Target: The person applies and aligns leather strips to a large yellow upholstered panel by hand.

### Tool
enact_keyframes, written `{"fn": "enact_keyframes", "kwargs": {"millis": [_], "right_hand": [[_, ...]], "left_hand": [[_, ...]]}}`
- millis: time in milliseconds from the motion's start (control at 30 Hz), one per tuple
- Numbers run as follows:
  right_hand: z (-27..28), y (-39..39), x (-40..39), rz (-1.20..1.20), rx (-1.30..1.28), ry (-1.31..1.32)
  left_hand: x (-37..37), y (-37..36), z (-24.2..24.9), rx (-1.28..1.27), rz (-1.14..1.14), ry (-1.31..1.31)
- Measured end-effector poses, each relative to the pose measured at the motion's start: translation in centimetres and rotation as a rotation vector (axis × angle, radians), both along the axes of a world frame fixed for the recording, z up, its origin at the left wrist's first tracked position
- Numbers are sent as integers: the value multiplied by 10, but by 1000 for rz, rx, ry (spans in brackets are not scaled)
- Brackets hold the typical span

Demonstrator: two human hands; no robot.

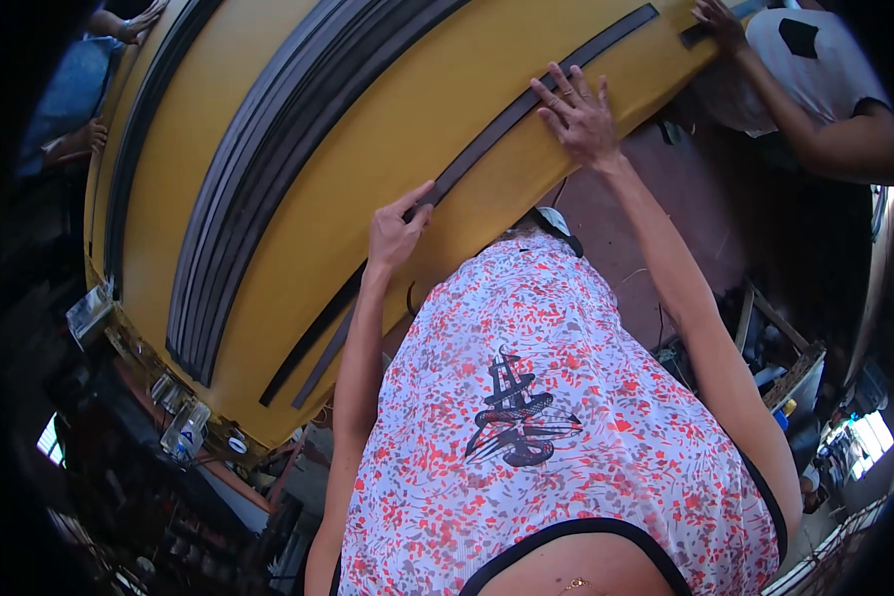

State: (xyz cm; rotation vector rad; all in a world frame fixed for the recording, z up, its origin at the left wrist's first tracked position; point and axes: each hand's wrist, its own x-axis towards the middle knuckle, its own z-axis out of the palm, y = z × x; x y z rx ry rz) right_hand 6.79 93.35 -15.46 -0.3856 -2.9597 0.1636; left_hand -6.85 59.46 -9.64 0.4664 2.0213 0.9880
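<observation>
A long dark strip [507, 119] lies at a slant on the yellow tabletop [368, 179] in front of me. My left hand [397, 236] is at its near end, the index finger stretched along one side and the thumb on the other, the remaining fingers curled. Farther up the same strip, my right hand [578, 121] rests flat with its fingers spread across it. Two more dark strips [313, 343] lie beside my left forearm, partly hidden by it.
A thick bundle of dark strips [258, 159] curves across the table's middle, with another dark band [149, 119] beyond it. One person in a white shirt [815, 60] reaches in at right; another's blue clothing [74, 89] and hands show at left. Jars [184, 427] stand by the table's lower-left edge.
</observation>
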Motion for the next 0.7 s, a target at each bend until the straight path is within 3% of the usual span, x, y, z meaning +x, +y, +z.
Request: {"fn": "enact_keyframes", "kwargs": {"millis": [133, 200, 233, 300, 433, 533, 600, 700], "right_hand": [[20, 10, -14, -78, 83, 132], [31, -8, -21, -16, -278, 255], [35, -23, -25, -19, -278, 254], [42, -50, -33, 90, -518, 275], [35, -55, -35, 77, -607, 256], [37, -53, -32, 102, -522, 262], [32, -50, -29, 91, -512, 260], [32, -45, -25, 75, -498, 250]], "left_hand": [[-4, 27, 0, -10, -4, 13], [-10, 51, 0, -33, -57, 34], [-11, 63, 1, -34, -60, 33], [-13, 85, 0, 34, -126, 161], [-16, 95, -10, 68, -120, 53], [-20, 74, -6, 169, -98, -50], [-24, 56, 17, 54, -111, -224], [-28, 22, 24, -39, -171, -237]]}}
